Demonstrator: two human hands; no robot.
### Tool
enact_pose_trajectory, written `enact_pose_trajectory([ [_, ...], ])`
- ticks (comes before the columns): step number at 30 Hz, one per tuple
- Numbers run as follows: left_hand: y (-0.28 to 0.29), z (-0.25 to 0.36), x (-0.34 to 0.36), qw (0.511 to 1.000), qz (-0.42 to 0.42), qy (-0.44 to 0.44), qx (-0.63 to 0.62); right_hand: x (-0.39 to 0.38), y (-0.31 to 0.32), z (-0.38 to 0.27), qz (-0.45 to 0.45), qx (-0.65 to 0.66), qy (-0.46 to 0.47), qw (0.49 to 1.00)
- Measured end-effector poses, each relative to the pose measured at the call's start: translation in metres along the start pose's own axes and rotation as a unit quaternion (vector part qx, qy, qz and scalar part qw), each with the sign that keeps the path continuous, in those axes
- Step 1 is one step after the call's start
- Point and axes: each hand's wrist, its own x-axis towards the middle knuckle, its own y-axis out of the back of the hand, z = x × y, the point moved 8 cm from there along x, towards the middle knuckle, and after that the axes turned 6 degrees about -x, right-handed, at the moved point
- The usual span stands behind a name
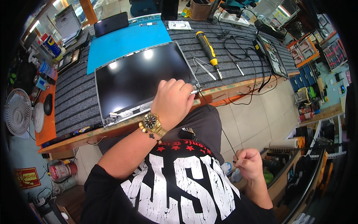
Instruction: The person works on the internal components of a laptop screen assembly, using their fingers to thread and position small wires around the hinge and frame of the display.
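A bare laptop screen panel (140, 76) with a thin silver frame lies at the bench's front edge, dark and facing up. My left hand (173, 97), wearing a gold watch, reaches over its lower right corner. Its fingers pinch a small silvery-white piece (194, 91) there; the grip is partly hidden. From that corner a thin dark cable (228, 141) runs down to the right, drawn nearly straight. Away from the bench, beside my body, my right hand (249, 163) is closed around the cable's other end.
Right of the panel lie a yellow-black screwdriver (207, 48), tweezers (204, 68) and a slim metal tool (235, 63). A blue mat (126, 46) spreads behind the panel. Black cords (257, 61) trail over the edge near an opened device (272, 56). A white fan (18, 112) stands far left.
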Motion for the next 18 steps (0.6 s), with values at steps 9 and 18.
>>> enact_pose_trajectory([
  [9,-0.004,-0.004,0.002,1.000,0.013,0.000,0.000,-0.026,0.012,0.000,0.000,0.006,0.007,1.000],
  [18,-0.002,-0.005,0.004,1.000,0.022,-0.006,0.003,-0.050,0.027,0.003,-0.001,-0.035,-0.004,0.999],
])
